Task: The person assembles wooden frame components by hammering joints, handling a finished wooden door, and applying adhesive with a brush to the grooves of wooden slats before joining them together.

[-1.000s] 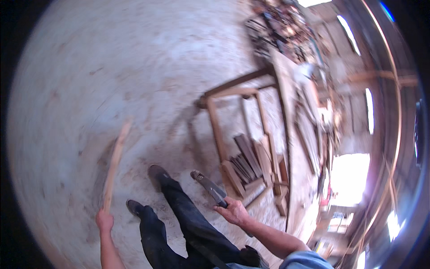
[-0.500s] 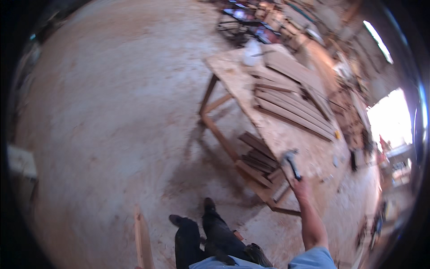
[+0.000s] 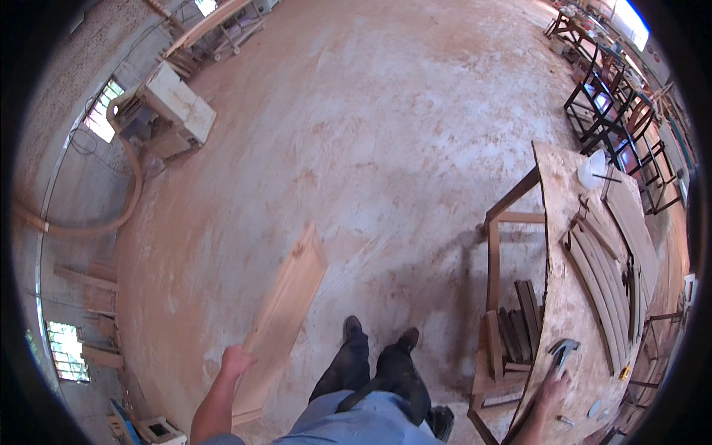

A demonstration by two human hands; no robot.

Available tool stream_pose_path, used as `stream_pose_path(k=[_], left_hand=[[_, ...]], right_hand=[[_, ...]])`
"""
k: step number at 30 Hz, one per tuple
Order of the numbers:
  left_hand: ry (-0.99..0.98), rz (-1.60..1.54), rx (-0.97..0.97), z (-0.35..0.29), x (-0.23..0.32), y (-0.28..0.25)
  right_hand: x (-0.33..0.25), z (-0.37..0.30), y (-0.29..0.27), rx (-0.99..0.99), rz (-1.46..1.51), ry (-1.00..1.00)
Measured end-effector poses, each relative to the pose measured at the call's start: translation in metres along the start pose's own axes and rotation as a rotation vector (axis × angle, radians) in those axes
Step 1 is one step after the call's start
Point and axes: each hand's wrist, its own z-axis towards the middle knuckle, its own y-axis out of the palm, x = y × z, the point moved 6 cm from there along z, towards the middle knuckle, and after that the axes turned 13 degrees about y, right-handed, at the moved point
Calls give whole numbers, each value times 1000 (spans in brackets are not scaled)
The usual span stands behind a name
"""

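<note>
My left hand [image 3: 237, 361] grips the long edge of a pale wooden panel [image 3: 285, 322], which stands tilted beside my legs above the floor. At the lower right, my right hand [image 3: 553, 389] is closed round the handle of a claw hammer [image 3: 564, 348]. The hammer is over the near part of a wooden worktable [image 3: 552, 252], its metal head pointing away from me. Whether it rests on the tabletop I cannot tell. Several curved wooden strips [image 3: 598, 293] lie farther up the table, near a white plastic container [image 3: 591, 170].
Short dark wood pieces [image 3: 517, 330] sit on the table's lower shelf. Black metal frames [image 3: 604, 111] stand beyond the table. A boxy pale machine [image 3: 174, 107] with a thick hose [image 3: 133, 182] is by the left wall. Dusty floor [image 3: 371, 133] stretches ahead.
The view has swung left, so the table now sits farther right. More of the wooden panel and my left hand have come into sight. My right hand still holds the hammer.
</note>
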Motion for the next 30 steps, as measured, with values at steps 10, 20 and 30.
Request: stream_pose_path(k=[10,20,30], left_hand=[[452,-991,103,-10,55,-63],[745,-1335,111,-25,34,-122],[805,-1606,-115,17,67,-97]], right_hand=[[-266,-239,43,-1072,622,-362],[-422,-432,37,-1890,1230,224],[-380,-362,-27,-1297,1250,132]])
